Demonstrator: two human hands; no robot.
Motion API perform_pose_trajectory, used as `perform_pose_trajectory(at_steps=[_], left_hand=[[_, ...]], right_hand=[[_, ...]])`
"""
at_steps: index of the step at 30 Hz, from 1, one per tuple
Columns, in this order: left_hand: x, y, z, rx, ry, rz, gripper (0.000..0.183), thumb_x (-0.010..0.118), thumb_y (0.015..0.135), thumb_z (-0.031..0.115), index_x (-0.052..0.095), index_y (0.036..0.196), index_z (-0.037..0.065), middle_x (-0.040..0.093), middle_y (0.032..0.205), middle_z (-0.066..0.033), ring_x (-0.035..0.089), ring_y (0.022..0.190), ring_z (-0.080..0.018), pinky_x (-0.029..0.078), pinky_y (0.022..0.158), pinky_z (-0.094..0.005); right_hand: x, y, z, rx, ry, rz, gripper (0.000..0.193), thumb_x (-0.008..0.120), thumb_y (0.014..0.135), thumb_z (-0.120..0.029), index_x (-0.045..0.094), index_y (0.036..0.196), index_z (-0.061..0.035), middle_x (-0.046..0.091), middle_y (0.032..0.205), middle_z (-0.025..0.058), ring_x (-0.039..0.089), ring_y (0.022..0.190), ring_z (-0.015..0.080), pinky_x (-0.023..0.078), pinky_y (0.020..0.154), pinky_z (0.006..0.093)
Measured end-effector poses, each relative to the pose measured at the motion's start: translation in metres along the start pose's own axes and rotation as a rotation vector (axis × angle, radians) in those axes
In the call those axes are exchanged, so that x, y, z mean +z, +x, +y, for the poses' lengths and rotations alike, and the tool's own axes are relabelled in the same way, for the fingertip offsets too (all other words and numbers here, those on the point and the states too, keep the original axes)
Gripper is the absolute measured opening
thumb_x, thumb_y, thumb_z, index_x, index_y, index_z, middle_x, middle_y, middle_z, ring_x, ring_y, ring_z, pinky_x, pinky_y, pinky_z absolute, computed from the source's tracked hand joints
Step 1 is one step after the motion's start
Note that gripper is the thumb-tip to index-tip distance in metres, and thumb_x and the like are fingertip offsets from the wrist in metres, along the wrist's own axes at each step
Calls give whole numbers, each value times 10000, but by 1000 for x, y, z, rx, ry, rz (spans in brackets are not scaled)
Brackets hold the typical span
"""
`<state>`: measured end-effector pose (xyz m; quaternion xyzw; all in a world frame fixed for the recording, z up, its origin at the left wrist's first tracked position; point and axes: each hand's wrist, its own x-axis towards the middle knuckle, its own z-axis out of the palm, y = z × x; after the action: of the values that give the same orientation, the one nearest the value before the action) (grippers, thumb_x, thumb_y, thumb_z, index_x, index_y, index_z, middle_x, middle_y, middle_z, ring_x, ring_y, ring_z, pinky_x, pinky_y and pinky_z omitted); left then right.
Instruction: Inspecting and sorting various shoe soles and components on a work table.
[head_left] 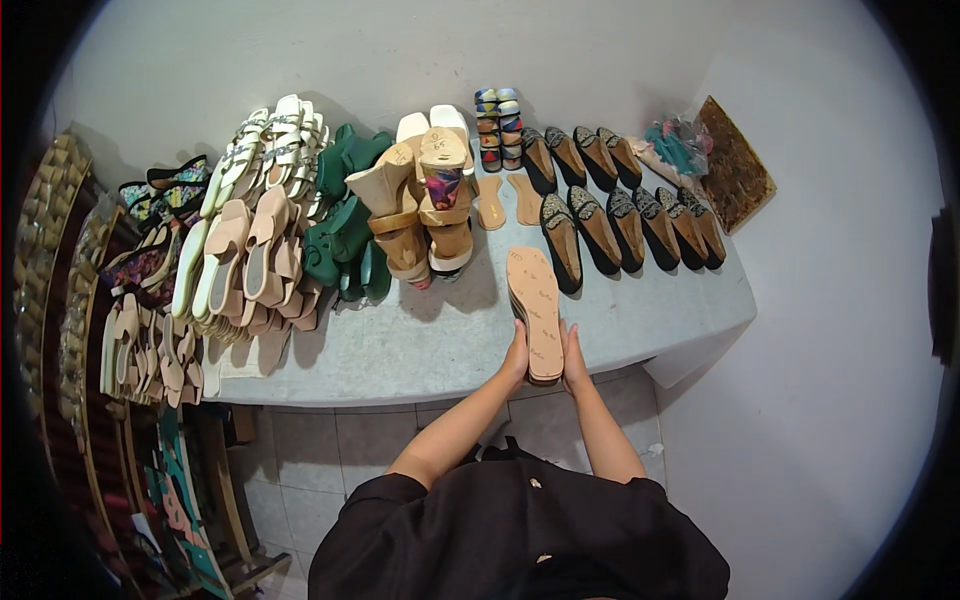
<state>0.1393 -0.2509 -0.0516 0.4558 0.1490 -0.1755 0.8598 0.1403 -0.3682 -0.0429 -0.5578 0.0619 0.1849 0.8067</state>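
Pressing in from both sides, the left hand (517,352) and the right hand (574,358) hold between them a thick stack of peach-tan, foot-shaped soles (535,312), its top face dotted with small dark print. The fingers lie along the stack's long sides, parted by its width; how far they curl beneath it cannot be told. The stack points away from the person over the front part of a bench draped in pale grey-blue cloth (400,350); whether it touches the cloth is unclear. Just beyond its far end lies a pair of flat tan insoles (491,205). Rows of black slip-on shoes with patterned uppers (597,230) stand to the right, and tan, chunky wedge sandals (398,215) to the left, near glossy dark-green shoes (348,225).
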Motion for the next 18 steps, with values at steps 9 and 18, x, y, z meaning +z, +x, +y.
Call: perform_pose_trajectory(at_steps=[9, 18], left_hand=[[-30, -38, 26, 75, 176, 105, 628, 290, 915, 502, 332, 1329, 32, 334, 1369, -117, 274, 1274, -208, 186, 1042, -318], [-121, -164, 78, 391, 663, 65, 208, 613, 809, 210, 633, 878, 15, 616, 972, -82, 562, 937, -173, 403, 851, -278]], right_hand=[[-53, -40, -5, -110, -405, 467, 476, 474, 885, -328, 459, 1230, -1, 498, 1193, 137, 467, 1096, 187, 356, 927, 290], [19, -121, -58, -482, -986, 569, 298, 576, 771, -104, 546, 1053, -10, 545, 1022, 146, 513, 968, 271, 391, 865, 346]])
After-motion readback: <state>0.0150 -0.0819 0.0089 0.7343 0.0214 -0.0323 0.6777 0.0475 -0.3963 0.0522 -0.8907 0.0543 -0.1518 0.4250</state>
